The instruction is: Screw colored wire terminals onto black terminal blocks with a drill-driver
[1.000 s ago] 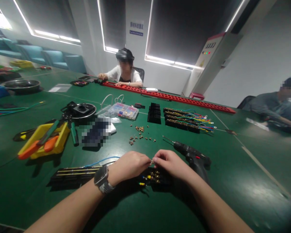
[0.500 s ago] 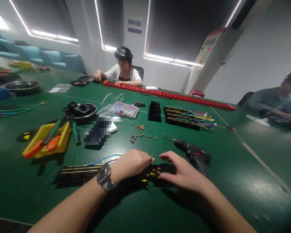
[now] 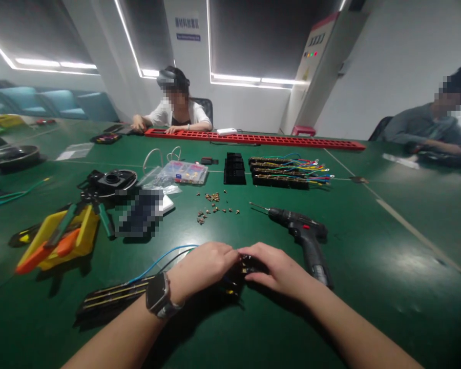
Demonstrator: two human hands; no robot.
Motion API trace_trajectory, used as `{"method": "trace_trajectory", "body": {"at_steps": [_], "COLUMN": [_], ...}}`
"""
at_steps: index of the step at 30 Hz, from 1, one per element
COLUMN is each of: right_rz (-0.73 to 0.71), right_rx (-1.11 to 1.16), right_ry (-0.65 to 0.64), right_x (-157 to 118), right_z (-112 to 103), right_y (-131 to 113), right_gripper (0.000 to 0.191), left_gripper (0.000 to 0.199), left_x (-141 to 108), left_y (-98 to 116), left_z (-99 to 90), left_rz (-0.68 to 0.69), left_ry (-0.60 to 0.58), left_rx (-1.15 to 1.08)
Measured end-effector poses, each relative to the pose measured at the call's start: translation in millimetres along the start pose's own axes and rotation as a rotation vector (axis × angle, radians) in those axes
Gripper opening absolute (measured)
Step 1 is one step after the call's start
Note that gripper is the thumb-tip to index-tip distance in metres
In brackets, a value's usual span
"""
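Block [image 3: 109,299], black with gold stripes; wire [image 3: 166,252], blue; screws [image 3: 214,197], gold-coloured; drill [image 3: 297,224], black with red switch [image 3: 306,226]; table [image 3: 372,287], green; bin [image 3: 87,233], yellow; tool handles [image 3: 61,226], green and orange; grid strip [image 3: 326,144], red; chairs [image 3: 65,104], blue.

Was a broad, glossy green table [image 3: 376,297]. Bore, far across, a long red perforated bar [image 3: 292,140], then black strips with coloured wires [image 3: 280,180], a clear compartmented plastic box [image 3: 186,172], a yellow plastic bin [image 3: 71,259], scattered small brass-coloured screws [image 3: 214,197], a black pistol-shaped drill [image 3: 310,248] and, nearest, a long black block lined with gold-coloured bars [image 3: 109,302].
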State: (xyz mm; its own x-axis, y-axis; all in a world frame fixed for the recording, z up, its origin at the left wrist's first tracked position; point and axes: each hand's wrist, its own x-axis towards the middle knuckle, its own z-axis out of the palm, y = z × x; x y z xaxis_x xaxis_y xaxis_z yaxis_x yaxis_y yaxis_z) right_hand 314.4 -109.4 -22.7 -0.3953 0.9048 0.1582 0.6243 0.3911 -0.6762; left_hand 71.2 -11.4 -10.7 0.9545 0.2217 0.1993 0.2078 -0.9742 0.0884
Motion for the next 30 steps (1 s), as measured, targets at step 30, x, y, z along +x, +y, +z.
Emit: {"method": "trace_trajectory", "body": {"at_steps": [30], "right_rz": [-0.154], "right_rx": [-0.064], "right_ry": [0.104], "right_x": [-0.5], "right_z": [10.6], "right_y": [13.8], "right_gripper": [0.042], "left_gripper": [0.008], "left_x": [-2.0], "left_y": [1.1], "left_z": [-12.8], "left_rz": [-0.272], "left_ry": [-0.137], "left_rx": [-0.152]}}
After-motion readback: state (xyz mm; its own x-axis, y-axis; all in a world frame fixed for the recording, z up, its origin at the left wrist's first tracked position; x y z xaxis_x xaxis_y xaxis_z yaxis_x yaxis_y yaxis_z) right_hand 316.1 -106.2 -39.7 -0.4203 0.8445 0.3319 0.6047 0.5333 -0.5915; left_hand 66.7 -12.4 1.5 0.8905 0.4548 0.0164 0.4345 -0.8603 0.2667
